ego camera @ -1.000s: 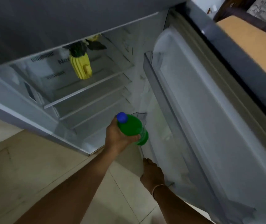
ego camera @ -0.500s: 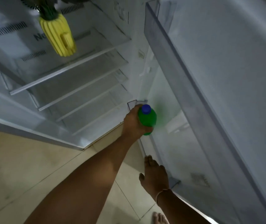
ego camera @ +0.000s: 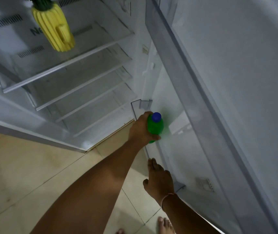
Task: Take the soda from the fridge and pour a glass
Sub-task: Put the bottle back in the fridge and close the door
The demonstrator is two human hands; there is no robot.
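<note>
A green soda bottle (ego camera: 155, 126) with a blue cap stands upright at the left end of the lower door shelf (ego camera: 135, 108) of the open fridge. My left hand (ego camera: 140, 130) is wrapped around the bottle's body from the left. Lower down, my right hand (ego camera: 159, 180) rests with its fingers together against the front edge of that clear door shelf; it holds nothing. No glass is in view.
The open fridge door (ego camera: 236, 98) fills the right side. Inside the fridge are bare glass shelves (ego camera: 77, 78) and a yellow pineapple-shaped jug (ego camera: 54, 29) on the top one. Beige floor tiles (ego camera: 25, 174) lie below, with bare toes (ego camera: 164, 223) at the bottom edge.
The view has dropped and moved closer to the fridge. The bottle, tilted in my left hand a second ago, now stands upright at the door shelf. My right hand stays on the shelf edge.
</note>
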